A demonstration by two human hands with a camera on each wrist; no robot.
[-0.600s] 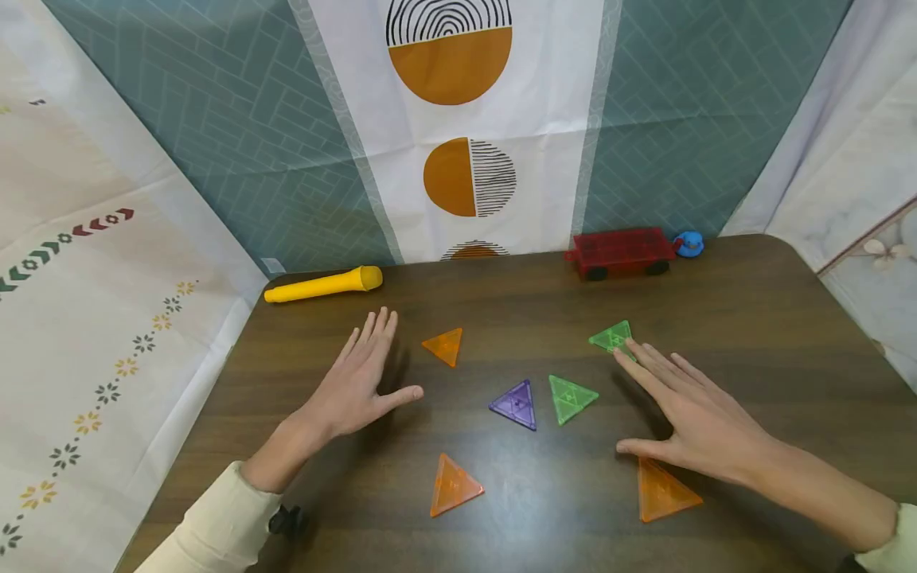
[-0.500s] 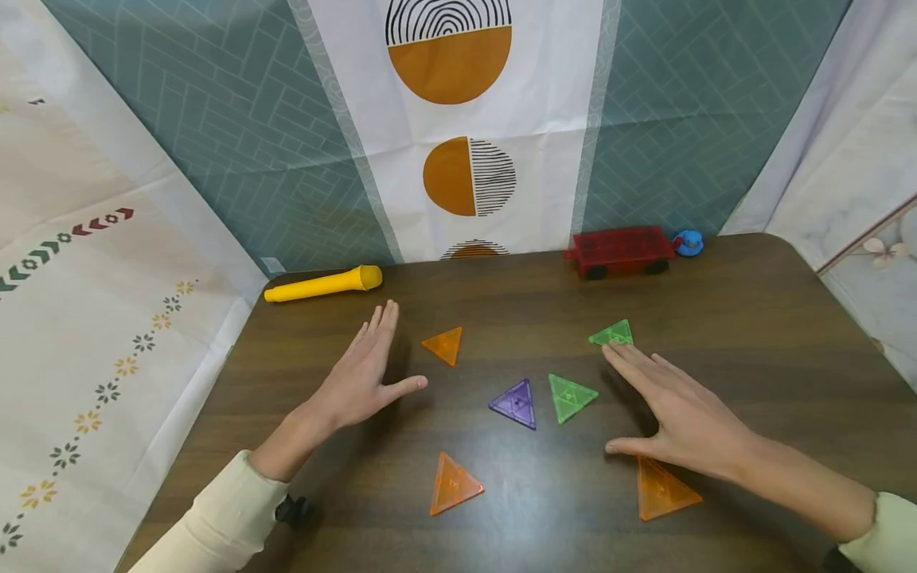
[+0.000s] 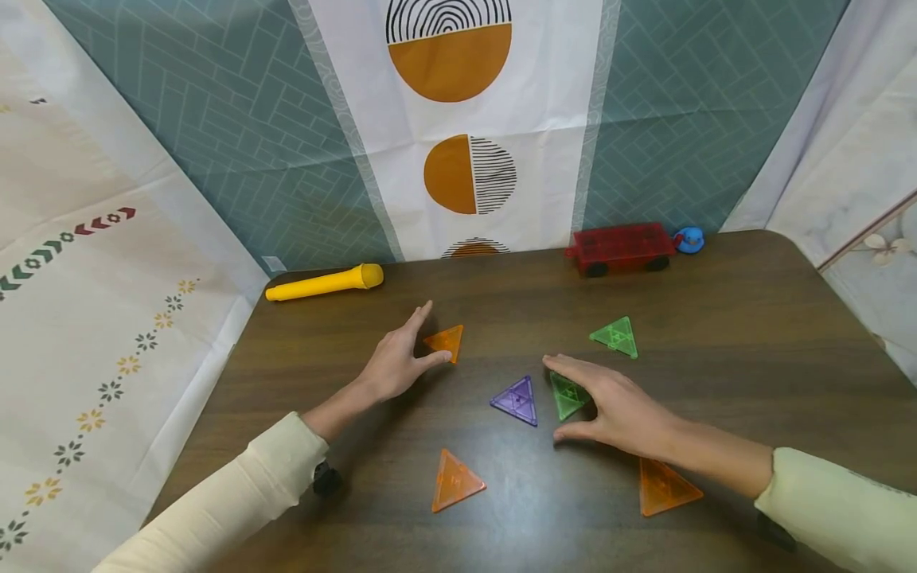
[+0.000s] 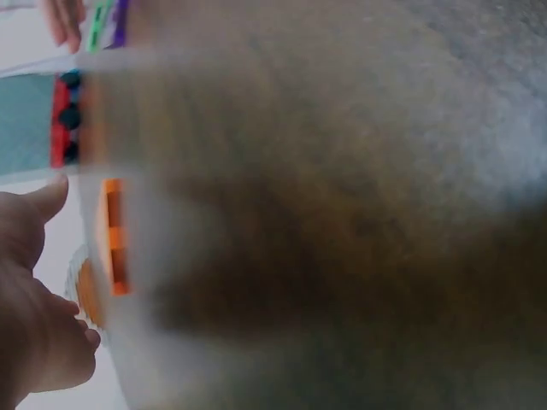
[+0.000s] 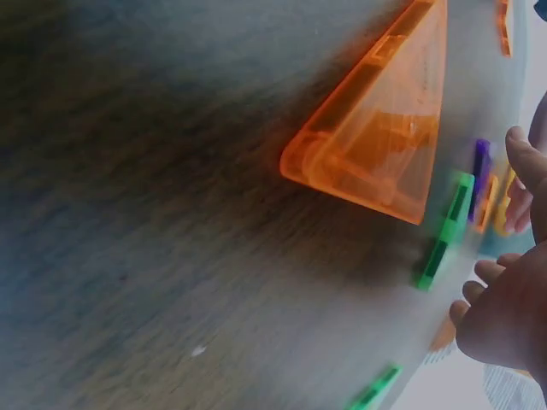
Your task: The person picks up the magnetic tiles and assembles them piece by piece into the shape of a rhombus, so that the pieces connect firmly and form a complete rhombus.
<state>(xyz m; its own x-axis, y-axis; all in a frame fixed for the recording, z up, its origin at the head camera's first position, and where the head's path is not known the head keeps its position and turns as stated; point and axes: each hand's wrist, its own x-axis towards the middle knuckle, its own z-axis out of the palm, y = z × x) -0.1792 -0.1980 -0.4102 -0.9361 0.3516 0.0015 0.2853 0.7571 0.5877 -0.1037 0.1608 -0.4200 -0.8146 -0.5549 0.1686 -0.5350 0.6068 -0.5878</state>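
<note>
My left hand point(image 3: 392, 364) is beside a small orange triangle tile point(image 3: 447, 341) left of centre, thumb and fingers spread on either side of its near corner. In the left wrist view that orange tile point(image 4: 114, 237) lies just past the thumb. Over a green triangle tile point(image 3: 568, 396) hovers my right hand point(image 3: 619, 407), its thumb and fingers apart and partly covering it. A purple triangle tile point(image 3: 517, 400) lies just left of the green one. Neither hand grips anything.
Nearer me lie two orange triangle tiles, the left tile point(image 3: 456, 480) and the right tile point(image 3: 665, 487). Another green tile point(image 3: 618, 337) sits farther back. Along the back edge are a yellow toy microphone point(image 3: 325, 282), a red wheeled toy wagon point(image 3: 622, 248) and a blue toy duck point(image 3: 690, 239).
My left hand has moved right and forward to the small orange tile. The right hand has moved left, off the back green tile and over the nearer one. The tiles stay put.
</note>
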